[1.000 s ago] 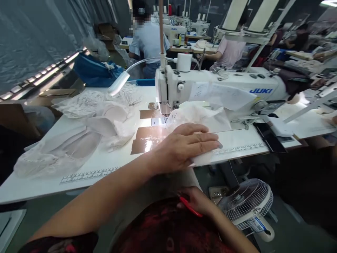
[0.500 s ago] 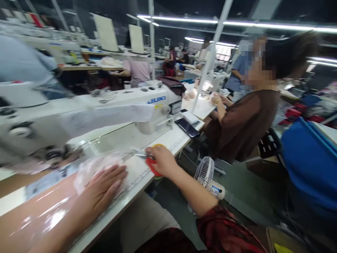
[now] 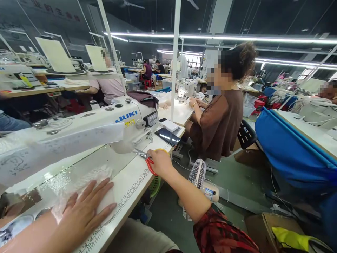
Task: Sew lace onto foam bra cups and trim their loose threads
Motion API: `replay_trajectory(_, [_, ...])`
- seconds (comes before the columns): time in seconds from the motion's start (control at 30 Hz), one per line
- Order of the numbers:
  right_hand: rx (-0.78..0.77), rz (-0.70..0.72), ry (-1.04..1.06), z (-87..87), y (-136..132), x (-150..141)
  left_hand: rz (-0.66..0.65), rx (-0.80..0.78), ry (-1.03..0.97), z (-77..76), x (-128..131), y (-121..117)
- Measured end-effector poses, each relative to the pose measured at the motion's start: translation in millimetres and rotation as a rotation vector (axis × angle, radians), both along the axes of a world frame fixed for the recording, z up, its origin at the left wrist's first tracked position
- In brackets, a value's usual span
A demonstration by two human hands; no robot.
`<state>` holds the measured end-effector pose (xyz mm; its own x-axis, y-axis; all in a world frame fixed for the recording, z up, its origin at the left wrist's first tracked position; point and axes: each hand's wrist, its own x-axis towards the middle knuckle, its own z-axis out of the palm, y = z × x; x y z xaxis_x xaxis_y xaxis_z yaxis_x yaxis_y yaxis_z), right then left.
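My left hand (image 3: 85, 211) lies flat with fingers spread on a piece of white, sheer fabric (image 3: 98, 175) at the front of the sewing table. In my right hand (image 3: 160, 163) is a pair of scissors (image 3: 143, 153) with red and yellow handles, the metal blades pointing left over the table. The white sewing machine (image 3: 105, 121) stands behind both hands, with a marked paper sheet (image 3: 65, 147) fixed along its arm. A printed ruler scale (image 3: 129, 195) runs along the table's front edge, beside my left hand.
A dark phone (image 3: 167, 136) and a white box (image 3: 168, 125) lie at the table's right end. A fan (image 3: 198, 175) stands on the floor below. A seated co-worker (image 3: 221, 119) is at the right, near a blue cloth bin (image 3: 295, 144).
My view has swung right. My right hand has risen from my lap to the tabletop, bringing the scissors. My left hand stays on the white fabric, its fingers now more spread.
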<state>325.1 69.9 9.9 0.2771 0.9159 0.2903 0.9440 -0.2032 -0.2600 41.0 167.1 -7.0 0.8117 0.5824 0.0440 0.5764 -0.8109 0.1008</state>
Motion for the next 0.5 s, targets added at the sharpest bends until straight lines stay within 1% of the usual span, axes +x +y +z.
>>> replay_trajectory(0.1, [0.001,-0.059,0.005,3.1,-2.1,7.9,-0.039,0.03,-0.051,0.6,21.2,11.8])
replay_trajectory(0.2, [0.002,-0.092,0.012,6.2,-3.4,9.9,-0.049,0.094,-0.128,-2.4,34.7,24.4])
replay_trajectory(0.33, [0.003,-0.124,0.026,7.8,-2.6,10.8,-0.044,0.12,-0.176,-2.6,41.7,36.6])
replay_trajectory(0.43, [0.008,-0.138,0.031,7.4,-2.1,11.5,-0.038,0.123,-0.192,2.3,45.0,39.9])
replay_trajectory(0.5, [0.013,-0.136,0.032,6.8,-3.0,11.8,-0.036,0.145,-0.178,7.1,46.6,38.0])
